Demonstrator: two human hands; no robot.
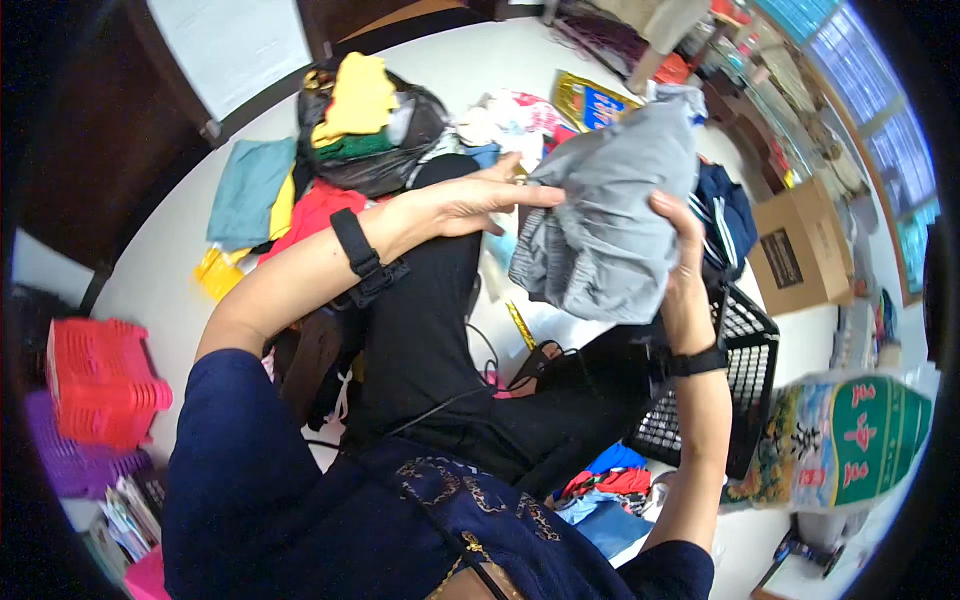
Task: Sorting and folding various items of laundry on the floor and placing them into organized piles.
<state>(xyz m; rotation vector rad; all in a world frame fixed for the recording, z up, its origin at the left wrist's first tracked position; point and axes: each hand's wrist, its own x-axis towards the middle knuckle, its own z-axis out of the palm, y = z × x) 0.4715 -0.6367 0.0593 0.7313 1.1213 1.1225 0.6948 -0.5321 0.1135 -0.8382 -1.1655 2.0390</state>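
A folded grey garment [611, 217] with a gathered elastic edge is raised in front of me, above my knees. My right hand [682, 240] grips its right side, the thumb on the near face and the fingers hidden behind. My left hand [495, 196] is at its left edge with fingers spread; one fingertip overlaps the cloth, and whether it touches cannot be told. Beyond my left hand, a black plastic bag [375, 171] holds yellow and green cloth. Left of it lie a folded teal garment [250, 191] and a red cloth [319, 214].
A black plastic basket [761, 382] stands at my right, near a cardboard box [802, 247] and a printed sack [840, 442]. Navy clothing [724, 214] lies behind the basket. Folded clothes [611, 525] are by my right hip. Red baskets [105, 382] are stacked at far left.
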